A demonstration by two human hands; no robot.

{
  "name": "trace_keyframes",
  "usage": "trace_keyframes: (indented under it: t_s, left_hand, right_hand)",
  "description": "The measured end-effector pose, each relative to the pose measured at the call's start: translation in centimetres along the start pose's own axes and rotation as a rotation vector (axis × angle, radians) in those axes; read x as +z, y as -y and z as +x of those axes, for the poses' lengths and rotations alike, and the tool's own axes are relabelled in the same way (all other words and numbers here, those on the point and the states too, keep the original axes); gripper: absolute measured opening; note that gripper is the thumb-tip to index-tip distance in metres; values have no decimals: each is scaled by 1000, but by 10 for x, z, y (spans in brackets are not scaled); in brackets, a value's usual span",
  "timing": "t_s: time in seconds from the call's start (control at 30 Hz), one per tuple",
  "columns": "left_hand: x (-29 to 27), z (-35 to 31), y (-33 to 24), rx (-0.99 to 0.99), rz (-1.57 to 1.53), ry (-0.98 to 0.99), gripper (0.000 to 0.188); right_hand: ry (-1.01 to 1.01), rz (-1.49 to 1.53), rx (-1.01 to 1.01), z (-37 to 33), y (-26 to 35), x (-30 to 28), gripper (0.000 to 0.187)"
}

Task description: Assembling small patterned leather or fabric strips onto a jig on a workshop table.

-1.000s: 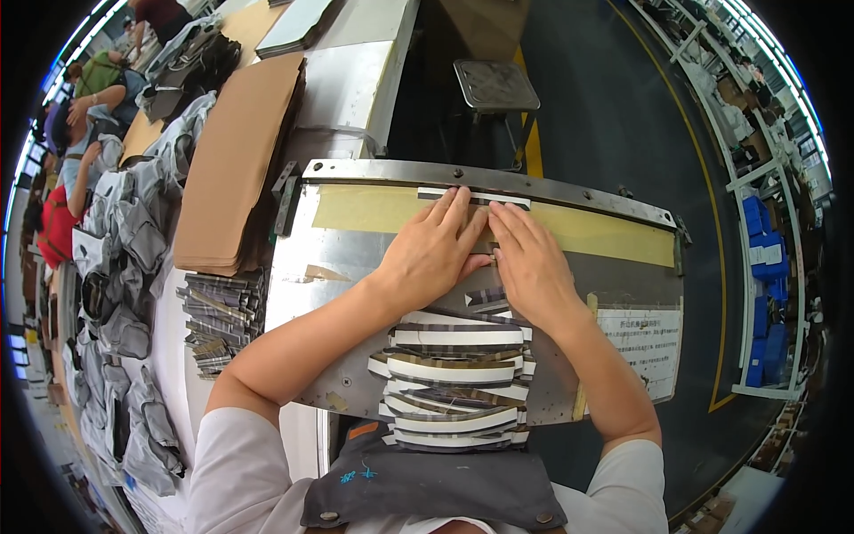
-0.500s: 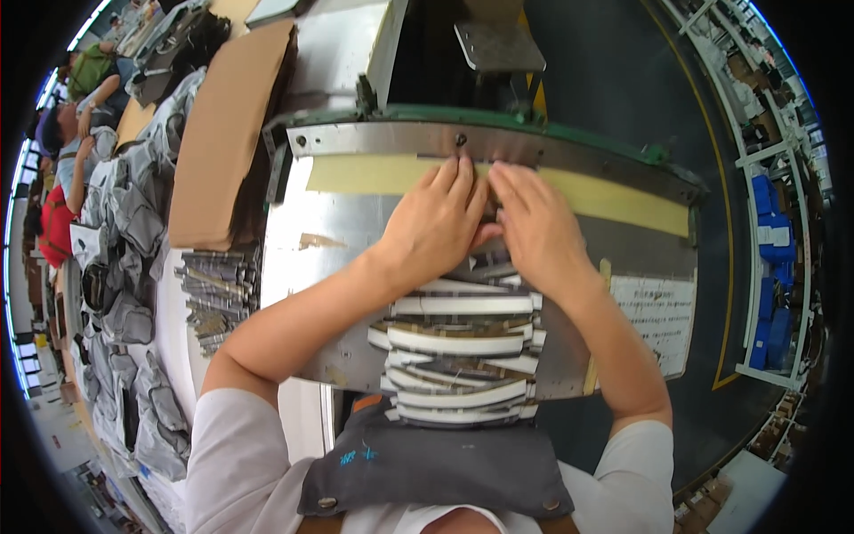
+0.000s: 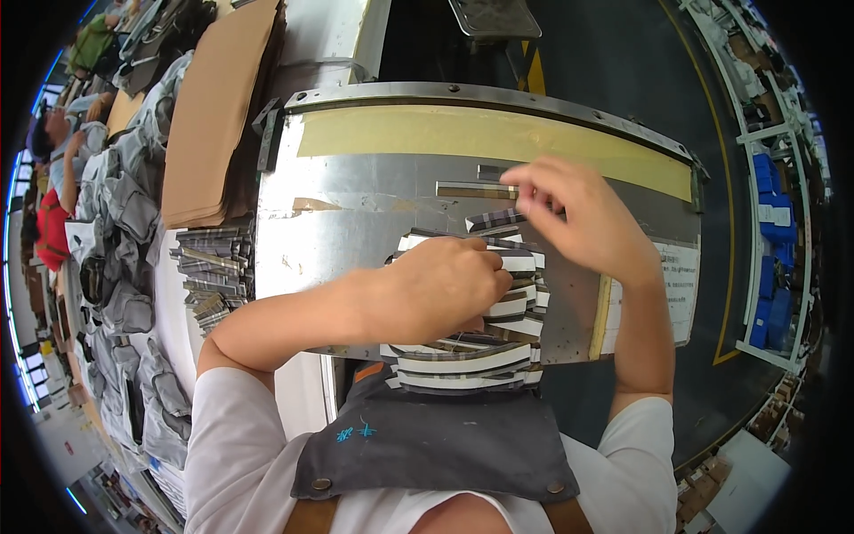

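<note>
My left hand (image 3: 449, 287) lies across a pile of curved strips (image 3: 467, 360), white with dark plaid edges. Its fingers are curled down into the pile; what they grip is hidden under them. My right hand (image 3: 587, 214) hovers farther up the metal plate (image 3: 374, 187), fingers bent and the thumb apart from them. The index fingertip is close to the right end of a narrow straight strip (image 3: 471, 190). A short dark strip (image 3: 492, 170) lies just above that one. Another plaid strip (image 3: 494, 219) rests at an angle between my hands.
A steel bar (image 3: 400, 93) and yellow band (image 3: 427, 135) run along the plate's far edge. Left are brown cardboard sheets (image 3: 213, 116), bundled plaid strips (image 3: 213, 267) and grey garments (image 3: 129, 294). A written sheet (image 3: 667, 294) lies right. Blue bins (image 3: 772, 258) stand on shelving.
Both hands have left the far bar; the left came down onto the pile, the right moved back and rightward. Narrow strips now show on the plate. The green along the bar no longer shows.
</note>
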State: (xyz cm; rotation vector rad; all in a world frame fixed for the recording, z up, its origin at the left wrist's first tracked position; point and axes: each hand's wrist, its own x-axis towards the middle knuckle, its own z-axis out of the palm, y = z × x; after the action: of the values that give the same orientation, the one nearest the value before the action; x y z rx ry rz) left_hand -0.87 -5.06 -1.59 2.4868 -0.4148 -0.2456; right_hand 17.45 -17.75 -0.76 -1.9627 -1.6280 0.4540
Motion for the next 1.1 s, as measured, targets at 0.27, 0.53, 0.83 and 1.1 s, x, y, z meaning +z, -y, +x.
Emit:
trace_keyframes:
  t_s: [0.27, 0.53, 0.83, 1.1]
  left_hand:
    - [-18, 4, 20, -8, -681, -100, 13]
    - [-43, 1, 86, -241, -651, -620, 17]
    - [-10, 20, 87, -170, 413, -599, 34]
    - [10, 27, 88, -195, 584, -622, 45]
  right_hand:
    - [496, 456, 116, -34, 26, -1, 44]
    - [37, 492, 216, -7, 39, 19, 34]
    - [-419, 252, 269, 45, -37, 52, 17]
    - [-309, -386, -93, 27, -30, 65, 32]
